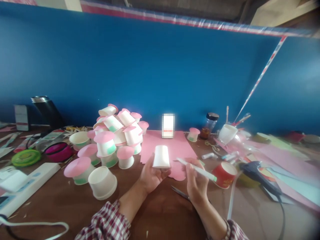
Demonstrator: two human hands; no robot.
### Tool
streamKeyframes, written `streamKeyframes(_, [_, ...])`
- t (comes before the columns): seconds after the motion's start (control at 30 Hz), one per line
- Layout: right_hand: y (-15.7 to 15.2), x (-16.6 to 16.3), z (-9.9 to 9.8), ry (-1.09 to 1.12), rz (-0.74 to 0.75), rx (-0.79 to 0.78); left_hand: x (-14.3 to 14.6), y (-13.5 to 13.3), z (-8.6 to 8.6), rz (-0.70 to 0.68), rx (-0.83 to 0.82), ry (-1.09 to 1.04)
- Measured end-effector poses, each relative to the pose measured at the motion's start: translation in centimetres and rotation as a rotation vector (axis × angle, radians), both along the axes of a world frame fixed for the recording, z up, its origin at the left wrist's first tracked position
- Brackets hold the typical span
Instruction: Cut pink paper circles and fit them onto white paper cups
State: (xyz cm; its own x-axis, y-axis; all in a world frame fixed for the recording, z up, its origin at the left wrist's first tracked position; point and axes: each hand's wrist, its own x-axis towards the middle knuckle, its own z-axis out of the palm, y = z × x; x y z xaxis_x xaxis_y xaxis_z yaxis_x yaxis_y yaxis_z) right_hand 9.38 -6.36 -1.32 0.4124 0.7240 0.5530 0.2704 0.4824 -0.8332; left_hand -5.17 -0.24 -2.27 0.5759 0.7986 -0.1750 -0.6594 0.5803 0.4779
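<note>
A plain white paper cup [161, 156] lies on its side in my left hand [152, 176], whose fingers wrap it from below. My right hand [196, 183] grips a white marker with a light green end [201, 172], its tip pointing left toward the cup but apart from it. Beneath and behind both hands lie pink paper sheets [172, 143]. Scissors [180, 192] rest on the table by my right wrist, partly hidden. To the left stands a pile of white cups [106, 143] with pink discs on them and green patches.
An upside-down white cup [102, 182] stands left of my left arm. A power strip [30, 186] lies at the far left. On the right are a red paper cup [225, 175], a glue gun [261, 175] and a dark-lidded jar [210, 125]. A blue partition [160, 66] rises behind the table.
</note>
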Motion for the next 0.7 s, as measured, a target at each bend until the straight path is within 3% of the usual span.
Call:
streamKeyframes(0.2, [0.27,-0.15,0.46,0.128,-0.022,-0.026,-0.38,0.07,-0.1,-0.075,-0.043,-0.011])
streamKeyframes(0.5, [0.29,-0.14,-0.03,0.069,0.038,-0.059,0.07,-0.28,-0.3,0.016,0.054,-0.011])
streamKeyframes(0.7, [0.23,-0.2,0.02,0.064,0.034,-0.032,0.19,0.0,-0.43,0.021,-0.026,0.043])
